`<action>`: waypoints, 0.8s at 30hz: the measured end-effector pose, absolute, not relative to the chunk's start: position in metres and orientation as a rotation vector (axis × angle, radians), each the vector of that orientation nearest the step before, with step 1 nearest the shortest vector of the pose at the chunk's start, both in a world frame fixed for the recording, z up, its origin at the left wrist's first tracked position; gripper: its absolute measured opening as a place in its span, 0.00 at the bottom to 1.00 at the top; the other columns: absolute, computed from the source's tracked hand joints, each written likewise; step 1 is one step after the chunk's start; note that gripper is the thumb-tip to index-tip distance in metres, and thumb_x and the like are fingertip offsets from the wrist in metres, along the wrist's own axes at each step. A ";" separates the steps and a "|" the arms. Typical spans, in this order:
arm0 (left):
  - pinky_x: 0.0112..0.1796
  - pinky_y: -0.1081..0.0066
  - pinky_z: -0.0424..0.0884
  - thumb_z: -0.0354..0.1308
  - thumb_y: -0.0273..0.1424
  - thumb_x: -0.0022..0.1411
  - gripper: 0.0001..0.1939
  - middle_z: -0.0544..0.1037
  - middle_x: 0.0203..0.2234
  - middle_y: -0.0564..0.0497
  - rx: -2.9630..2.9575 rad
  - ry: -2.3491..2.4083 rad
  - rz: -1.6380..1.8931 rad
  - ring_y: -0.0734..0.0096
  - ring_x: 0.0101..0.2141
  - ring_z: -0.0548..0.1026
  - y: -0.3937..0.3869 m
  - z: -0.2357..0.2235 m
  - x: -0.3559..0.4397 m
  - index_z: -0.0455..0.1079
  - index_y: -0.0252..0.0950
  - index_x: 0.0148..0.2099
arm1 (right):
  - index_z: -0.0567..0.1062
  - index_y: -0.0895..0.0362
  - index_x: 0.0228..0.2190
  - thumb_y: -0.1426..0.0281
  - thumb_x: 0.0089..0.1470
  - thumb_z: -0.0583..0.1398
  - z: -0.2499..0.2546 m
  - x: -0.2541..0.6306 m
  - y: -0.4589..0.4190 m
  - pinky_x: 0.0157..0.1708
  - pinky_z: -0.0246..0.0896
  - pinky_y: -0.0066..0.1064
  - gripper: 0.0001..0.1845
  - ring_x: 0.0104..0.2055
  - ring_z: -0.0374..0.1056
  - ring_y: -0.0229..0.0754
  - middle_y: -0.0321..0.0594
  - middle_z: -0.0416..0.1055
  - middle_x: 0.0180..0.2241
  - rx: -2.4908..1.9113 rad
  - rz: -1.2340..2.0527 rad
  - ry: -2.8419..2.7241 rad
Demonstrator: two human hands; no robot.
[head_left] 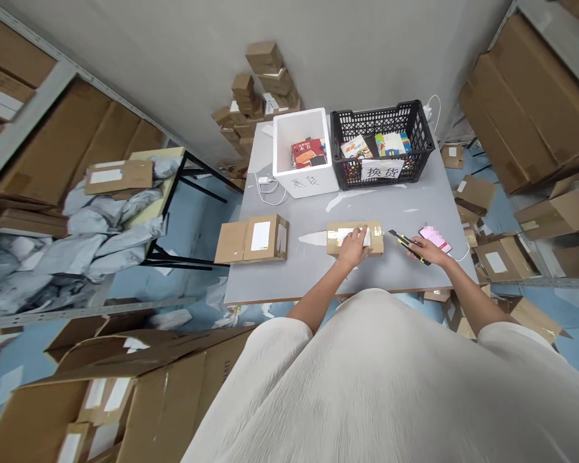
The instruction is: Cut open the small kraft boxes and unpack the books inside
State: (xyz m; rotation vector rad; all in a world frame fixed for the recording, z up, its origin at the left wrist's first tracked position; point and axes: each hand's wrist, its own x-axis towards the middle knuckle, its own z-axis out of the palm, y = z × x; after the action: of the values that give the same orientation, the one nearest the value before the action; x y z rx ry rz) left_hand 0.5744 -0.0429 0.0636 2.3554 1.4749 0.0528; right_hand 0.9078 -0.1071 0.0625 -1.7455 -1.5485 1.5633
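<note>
A small taped cardboard box [377, 239] with a white label lies near the front of the grey table. My left hand [352, 249] rests on top of this box, its fingers spread over the label. To the right, a black and yellow utility knife [401, 239] is gripped in my right hand [423, 249]. Its tip points toward the box, with a gap between them. Just behind my right hand lies a phone [435, 238] with a pink screen. Two labelled cardboard boxes [253, 239] sit side by side at the table's left.
At the back of the table [313, 280] stand a white foam box [313, 185] and a black plastic crate [338, 161], both containing books. Stacked parcels [265, 80] lean by the wall. Grey bagged parcels [96, 238] fill the left side; a large open carton [183, 386] is at lower left.
</note>
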 end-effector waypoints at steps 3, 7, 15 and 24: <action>0.59 0.54 0.72 0.53 0.33 0.79 0.27 0.72 0.64 0.36 2.339 1.512 0.076 0.47 0.59 0.77 -0.034 0.071 0.577 0.60 0.39 0.76 | 0.74 0.51 0.46 0.41 0.67 0.58 0.068 0.897 -0.109 0.34 0.68 0.32 0.27 0.37 0.75 0.45 0.41 0.83 0.39 -1.758 1.453 -1.574; 0.60 0.54 0.71 0.53 0.27 0.77 0.25 0.73 0.65 0.38 2.343 1.506 0.104 0.48 0.60 0.76 -0.020 0.073 0.585 0.65 0.42 0.72 | 0.76 0.52 0.57 0.47 0.74 0.52 0.075 0.886 -0.109 0.45 0.72 0.37 0.27 0.41 0.77 0.47 0.40 0.82 0.39 -1.798 1.304 -1.706; 0.69 0.46 0.61 0.63 0.20 0.66 0.34 0.68 0.72 0.37 2.382 1.434 0.070 0.45 0.72 0.64 -0.010 0.063 0.598 0.65 0.43 0.71 | 0.76 0.47 0.69 0.58 0.75 0.55 0.083 0.872 -0.111 0.53 0.71 0.40 0.27 0.52 0.77 0.54 0.49 0.80 0.53 -1.888 0.876 -2.196; 0.70 0.45 0.55 0.48 0.24 0.74 0.35 0.63 0.77 0.37 2.392 1.448 0.078 0.48 0.76 0.59 -0.016 0.059 0.599 0.56 0.40 0.80 | 0.78 0.47 0.68 0.62 0.73 0.60 0.061 0.872 -0.106 0.50 0.71 0.39 0.26 0.47 0.78 0.52 0.47 0.79 0.51 -1.851 0.713 -2.208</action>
State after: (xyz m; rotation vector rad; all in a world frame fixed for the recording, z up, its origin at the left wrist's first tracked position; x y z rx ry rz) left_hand 0.5992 -0.0164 0.0594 2.3924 1.4482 0.0776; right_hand 0.8717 -0.1063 0.0609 -1.8512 -2.2076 0.7133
